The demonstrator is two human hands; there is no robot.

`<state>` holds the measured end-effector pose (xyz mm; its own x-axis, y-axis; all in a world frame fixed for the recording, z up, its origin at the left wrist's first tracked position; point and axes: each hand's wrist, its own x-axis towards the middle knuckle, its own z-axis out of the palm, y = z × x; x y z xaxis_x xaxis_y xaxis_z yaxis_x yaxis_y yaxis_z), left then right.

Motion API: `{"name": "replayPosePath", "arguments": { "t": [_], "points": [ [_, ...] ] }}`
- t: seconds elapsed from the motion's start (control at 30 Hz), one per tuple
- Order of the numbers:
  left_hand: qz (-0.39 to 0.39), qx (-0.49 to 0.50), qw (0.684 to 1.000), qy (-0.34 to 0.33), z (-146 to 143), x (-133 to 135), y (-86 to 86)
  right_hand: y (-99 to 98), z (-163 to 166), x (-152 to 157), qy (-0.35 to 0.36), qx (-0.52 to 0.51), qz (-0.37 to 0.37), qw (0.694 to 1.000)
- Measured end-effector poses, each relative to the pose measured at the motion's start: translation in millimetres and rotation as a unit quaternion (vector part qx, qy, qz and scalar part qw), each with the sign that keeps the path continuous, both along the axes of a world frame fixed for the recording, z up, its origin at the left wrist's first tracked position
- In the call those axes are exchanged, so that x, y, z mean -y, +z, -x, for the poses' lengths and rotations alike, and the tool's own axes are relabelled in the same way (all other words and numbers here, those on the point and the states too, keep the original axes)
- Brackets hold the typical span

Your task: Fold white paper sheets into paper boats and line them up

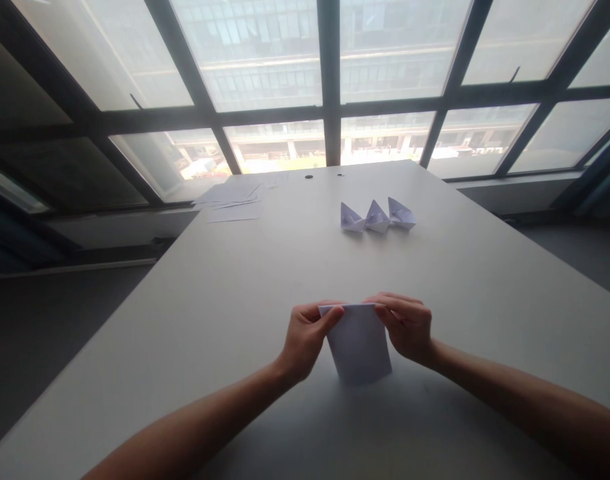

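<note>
A folded sheet of white paper [361, 347] hangs between my two hands above the near part of the table. My left hand [307, 337] pinches its upper left corner, thumb on the near side and fingers behind. At the upper right corner my right hand [406, 325] grips the same sheet, its thumb pressed near the top edge. The paper's straight top edge runs level between both thumbs, and the lower part slants toward me. The fingertips behind the paper are partly hidden.
Three folded paper boats [377, 217] stand in a row farther back on the white table [185, 333]. Several loose paper sheets [235, 203] lie at the far left. Two dark holes [309, 177] mark the far end, before large windows [265, 60].
</note>
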<state>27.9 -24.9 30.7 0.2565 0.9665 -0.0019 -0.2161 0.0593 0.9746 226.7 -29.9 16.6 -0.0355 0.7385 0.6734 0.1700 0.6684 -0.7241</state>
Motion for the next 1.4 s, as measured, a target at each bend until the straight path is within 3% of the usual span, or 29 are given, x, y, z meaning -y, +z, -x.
{"name": "replayPosePath", "arguments": {
  "t": [0.33, 0.47, 0.7, 0.93, 1.2, 1.3, 1.4],
  "points": [
    [-0.167, -0.067, 0.984, -0.012, 4.9, 8.6, 38.1, 23.4, 3.6, 13.6, -0.050, -0.020, 0.038, 0.998],
    [-0.173, -0.069, 0.982, -0.001, 5.0, 14.7, 47.8, 30.8, 4.1, 19.3, -0.056, -0.019, 0.050, 0.997],
    [-0.087, 0.002, 0.996, 0.024, 0.2, 9.1, 29.9, 21.9, 7.2, 13.7, -0.068, -0.038, 0.116, 0.990],
    [-0.070, 0.028, 0.996, 0.041, 0.4, -0.2, 15.1, 12.7, 6.8, 7.0, -0.042, -0.051, 0.142, 0.988],
    [-0.051, -0.044, 0.998, 0.017, 4.2, -5.2, 7.0, 10.4, 5.8, 3.1, -0.053, -0.066, 0.144, 0.986],
    [-0.034, -0.030, 0.999, 0.018, 3.8, -7.7, 6.4, 8.8, 6.8, -0.4, -0.048, -0.080, 0.158, 0.983],
    [-0.002, -0.015, 1.000, -0.023, 2.4, -9.8, 8.9, 5.5, 7.3, -4.0, -0.049, -0.088, 0.172, 0.980]
  ]
}}
